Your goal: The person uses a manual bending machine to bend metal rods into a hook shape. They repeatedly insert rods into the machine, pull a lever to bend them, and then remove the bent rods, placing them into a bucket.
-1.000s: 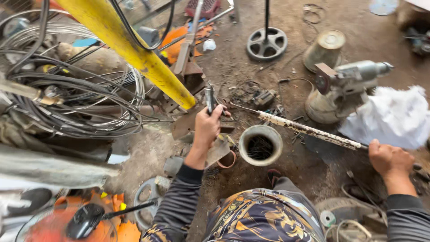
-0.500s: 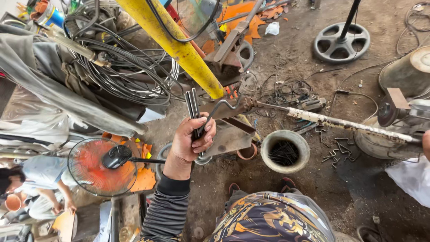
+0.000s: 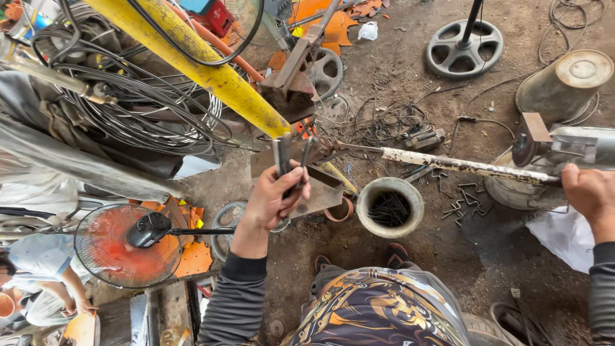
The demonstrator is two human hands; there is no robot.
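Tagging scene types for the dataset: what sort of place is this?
Most likely a small metal fabrication or repair workshop with a dirt floor. The left hand grips metal strips at a bench fixture, the right hand holds a long rusty bar, and coiled wire and a pipe section full of nails sit nearby.

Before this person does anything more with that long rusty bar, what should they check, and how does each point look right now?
1. Left hand has a firm hold on the dark metal pieces: ok, fingers wrapped round.
2. Right hand grips the end of the long bar: ok.
3. Bar's far end seated in the clamp by the yellow beam: cannot tell.
4. Floor near the feet: not ok, loose bent wire pieces and a round open pot lie there.
5. Hand protection: not ok, both hands bare.
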